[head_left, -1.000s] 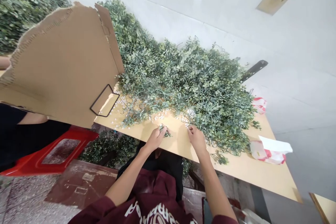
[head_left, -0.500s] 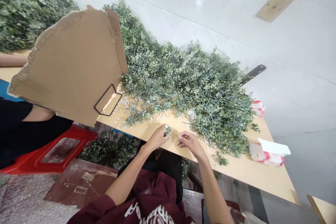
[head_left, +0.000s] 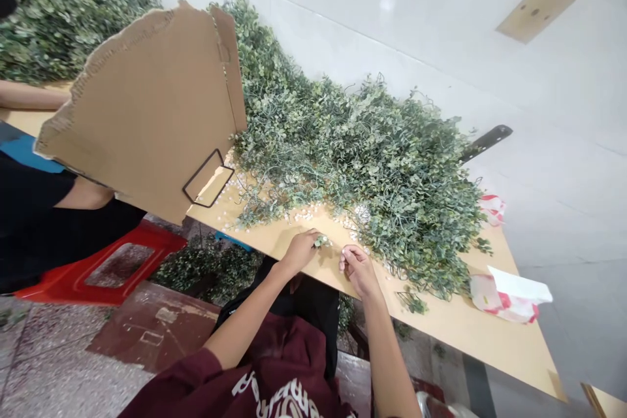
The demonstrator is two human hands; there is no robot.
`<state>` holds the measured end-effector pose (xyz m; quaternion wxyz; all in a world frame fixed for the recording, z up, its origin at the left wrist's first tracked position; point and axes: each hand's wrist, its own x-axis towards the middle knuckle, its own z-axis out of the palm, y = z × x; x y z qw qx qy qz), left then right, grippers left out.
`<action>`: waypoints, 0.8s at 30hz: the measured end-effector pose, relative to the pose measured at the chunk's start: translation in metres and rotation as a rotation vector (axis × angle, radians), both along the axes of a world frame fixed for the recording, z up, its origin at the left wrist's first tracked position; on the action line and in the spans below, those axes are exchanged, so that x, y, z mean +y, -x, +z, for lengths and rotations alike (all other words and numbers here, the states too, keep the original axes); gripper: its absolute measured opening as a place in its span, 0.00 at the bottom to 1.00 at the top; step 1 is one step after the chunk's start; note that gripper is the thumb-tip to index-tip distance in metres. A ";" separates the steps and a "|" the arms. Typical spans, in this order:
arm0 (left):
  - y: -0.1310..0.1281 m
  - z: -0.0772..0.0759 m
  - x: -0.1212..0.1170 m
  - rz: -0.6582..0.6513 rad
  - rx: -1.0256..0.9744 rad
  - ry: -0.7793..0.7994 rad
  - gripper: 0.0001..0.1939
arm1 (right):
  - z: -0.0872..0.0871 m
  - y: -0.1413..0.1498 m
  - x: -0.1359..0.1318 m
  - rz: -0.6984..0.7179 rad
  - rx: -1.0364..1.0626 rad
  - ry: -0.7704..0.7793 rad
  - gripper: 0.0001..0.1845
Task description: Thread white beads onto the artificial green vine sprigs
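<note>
My left hand point(head_left: 300, 250) pinches a small green leafy sprig point(head_left: 322, 241) just above the wooden tabletop point(head_left: 455, 320). My right hand point(head_left: 356, 266) sits a little to its right, fingers curled in a pinch on something tiny and pale that I cannot make out. Small white beads point(head_left: 304, 215) lie scattered on the table just beyond both hands. A big heap of artificial green foliage point(head_left: 362, 163) fills the table behind them.
A torn cardboard sheet point(head_left: 147, 111) stands at the left with a black wire frame point(head_left: 208, 177). Another person's arm point(head_left: 29, 95) and dark clothing show at far left, above a red stool point(head_left: 98, 271). A red-and-white bag point(head_left: 504, 290) lies on the table's right.
My right hand drew back from the foliage edge toward my left hand, closing into a pinch. My left hand lifted the sprig slightly. The view shifted a little.
</note>
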<state>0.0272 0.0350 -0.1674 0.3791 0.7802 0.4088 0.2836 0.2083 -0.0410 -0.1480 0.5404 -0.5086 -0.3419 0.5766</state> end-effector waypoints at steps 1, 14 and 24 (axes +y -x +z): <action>0.002 -0.001 0.001 -0.027 -0.010 -0.005 0.21 | -0.001 -0.001 0.001 0.002 -0.006 0.011 0.13; 0.015 0.012 -0.001 -0.234 -0.103 0.101 0.13 | -0.002 0.003 0.007 0.094 -0.098 0.035 0.15; 0.019 0.016 0.005 -0.298 -0.195 0.085 0.11 | -0.002 0.005 0.007 0.111 -0.116 0.042 0.14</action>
